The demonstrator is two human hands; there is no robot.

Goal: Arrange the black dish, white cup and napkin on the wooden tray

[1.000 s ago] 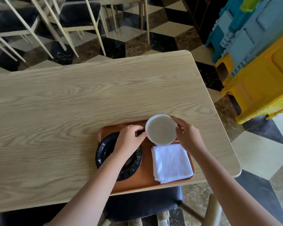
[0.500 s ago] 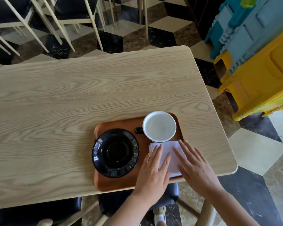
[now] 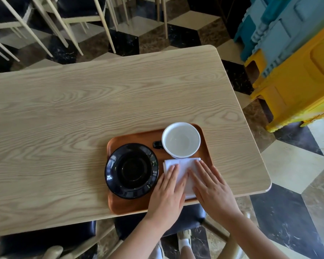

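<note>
The wooden tray (image 3: 137,137) lies near the table's front right edge. On its left part sits the black dish (image 3: 131,171). The white cup (image 3: 181,140) with a dark handle stands upright and empty at the tray's back right. Just in front of the cup lies the folded white napkin (image 3: 183,166). My left hand (image 3: 168,193) and my right hand (image 3: 211,187) both rest flat on the napkin, palms down, fingers straight. They cover its near half. Neither hand grips anything.
The light wooden table (image 3: 82,113) stretches left and back from the tray. Pale chairs (image 3: 79,19) with dark seats stand behind it. Stacked yellow and blue plastic stools (image 3: 295,58) are at the right. A dark-seated chair (image 3: 176,219) is under the front edge.
A second ago both hands were at the cup and the dish. They let go and came down onto the napkin, where they now lie flat.
</note>
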